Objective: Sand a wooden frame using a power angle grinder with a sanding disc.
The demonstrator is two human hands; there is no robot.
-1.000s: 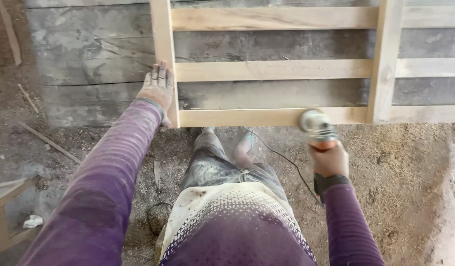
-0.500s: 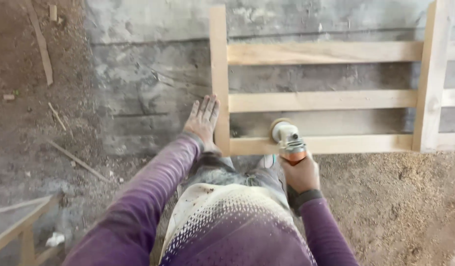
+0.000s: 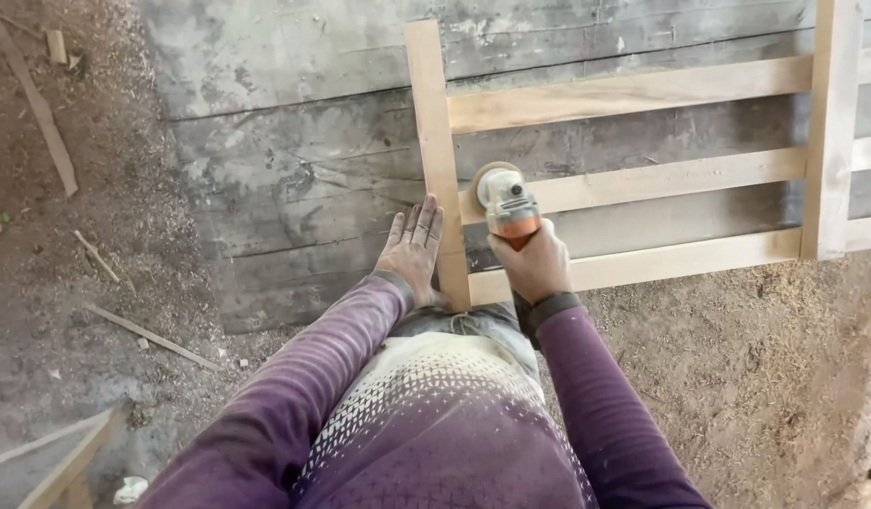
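the right hand (image 3: 539,266), closed around the orange grinder (image 3: 507,203), had travelled left along the wooden frame (image 3: 437,141) to its end upright; sanding had reached that corner; the left hand (image 3: 413,250) lay flat, fingers spread, beside it on the grey boards (image 3: 294,188).

A big grey board (image 3: 294,179) lies flat on the dirt floor (image 3: 756,377). Sawdust covers the floor. Thin wood sticks (image 3: 153,336) lie past the board's left edge. A long wood strip (image 3: 40,108) lies near the top left corner.
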